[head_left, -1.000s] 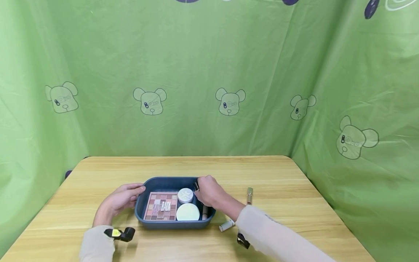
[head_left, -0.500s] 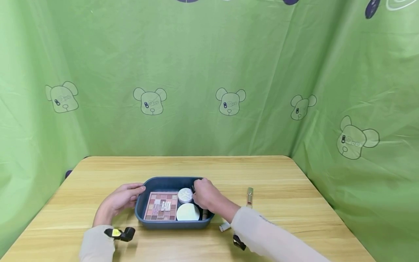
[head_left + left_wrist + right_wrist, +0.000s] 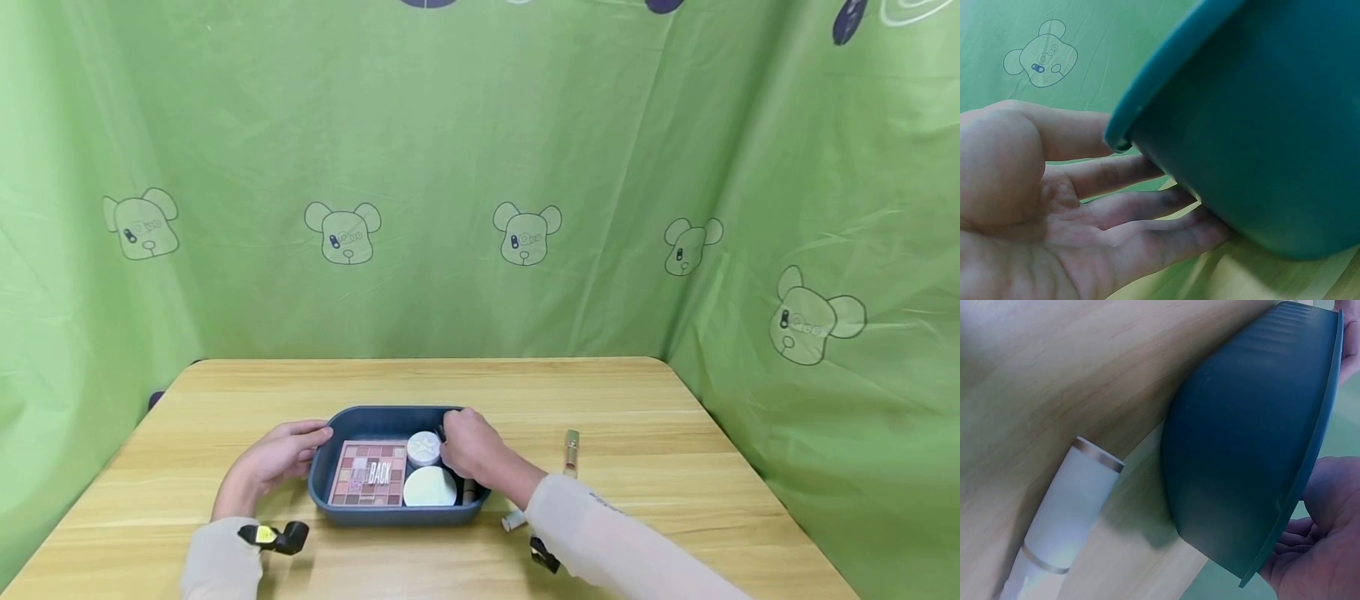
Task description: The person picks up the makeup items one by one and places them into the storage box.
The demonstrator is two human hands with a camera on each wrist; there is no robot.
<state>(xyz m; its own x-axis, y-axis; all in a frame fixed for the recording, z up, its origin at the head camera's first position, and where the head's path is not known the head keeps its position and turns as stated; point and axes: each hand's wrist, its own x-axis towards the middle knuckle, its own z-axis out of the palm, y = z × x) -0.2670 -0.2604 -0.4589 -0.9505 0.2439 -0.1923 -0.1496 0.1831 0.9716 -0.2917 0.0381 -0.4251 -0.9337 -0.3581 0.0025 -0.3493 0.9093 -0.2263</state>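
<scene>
A dark blue tray (image 3: 393, 515) sits on the table. My left hand (image 3: 281, 454) touches its left end; in the left wrist view the fingers lie fairly straight against the outer wall, with the thumb at the rim. My right hand (image 3: 472, 446) reaches over the right end, fingers curled round a small black tube (image 3: 441, 433), of which only a tip shows. Inside the tray lie an eyeshadow palette (image 3: 369, 473), a small white round jar (image 3: 424, 448), a larger pale round compact (image 3: 430, 487) and a brownish tube (image 3: 469, 492), partly covered by the right hand.
A white tube with gold bands (image 3: 1072, 515) lies right of the tray, partly under the right sleeve. Farther right, a gold-capped tube (image 3: 572, 450) lies on the wooden table (image 3: 645, 400). Green curtains (image 3: 442, 292) hang behind and at both sides.
My right hand has moved slightly left and further into the tray with the black tube, then stayed nearly still. The left hand has not moved.
</scene>
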